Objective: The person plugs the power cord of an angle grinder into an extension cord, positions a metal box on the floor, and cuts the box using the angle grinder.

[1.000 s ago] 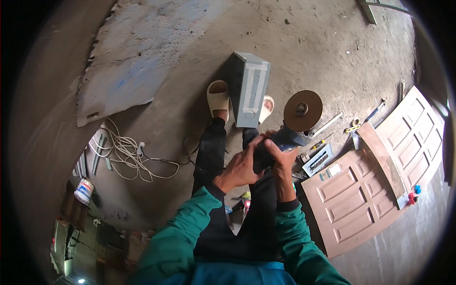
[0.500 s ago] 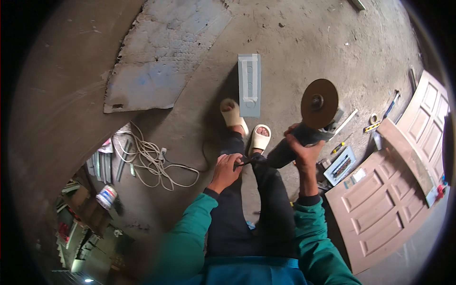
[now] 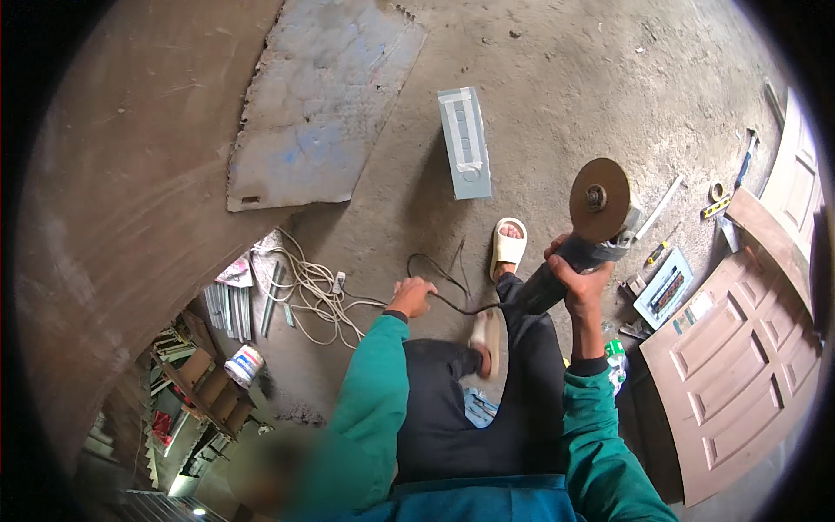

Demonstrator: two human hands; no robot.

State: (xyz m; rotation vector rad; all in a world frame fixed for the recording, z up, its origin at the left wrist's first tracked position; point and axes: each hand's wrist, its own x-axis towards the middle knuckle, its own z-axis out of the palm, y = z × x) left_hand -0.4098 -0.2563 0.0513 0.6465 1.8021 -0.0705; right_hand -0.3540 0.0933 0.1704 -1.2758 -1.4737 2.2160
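- The clock face here was centred on the grinder (image 3: 546, 285), with 12 at the top of the view.
- The grinder hung in the air in the right hand (image 3: 578, 271), whose fingers and thumb were wrapped around its body. Its brown disc (image 3: 588, 209) stood at 1 o'clock and touched nothing.
- The left hand (image 3: 413, 297), at 9 o'clock, had its fingers curled at the black cord (image 3: 467, 311) and seemed to grip it; their undersides were hidden. The cord ran across to the grinder's tail.
- Farther out at 9 o'clock, a pale cable (image 3: 309, 283) lay coiled on the floor. Whether the grinder had power could not be told.
- On the floor were a grey box (image 3: 481, 174) with pale tape at 11 o'clock, a worn sheet (image 3: 304, 161) at 10 and a door panel (image 3: 739, 374) at 4.
- One pale slipper (image 3: 503, 264) was flat on the floor near the cord; the other was blurred, perhaps mid-step.
- The step in hand looked like managing the grinder's cord while carrying the grinder.
- The next move seemed to call for a firm right hold, with the cord kept clear of feet and disc.
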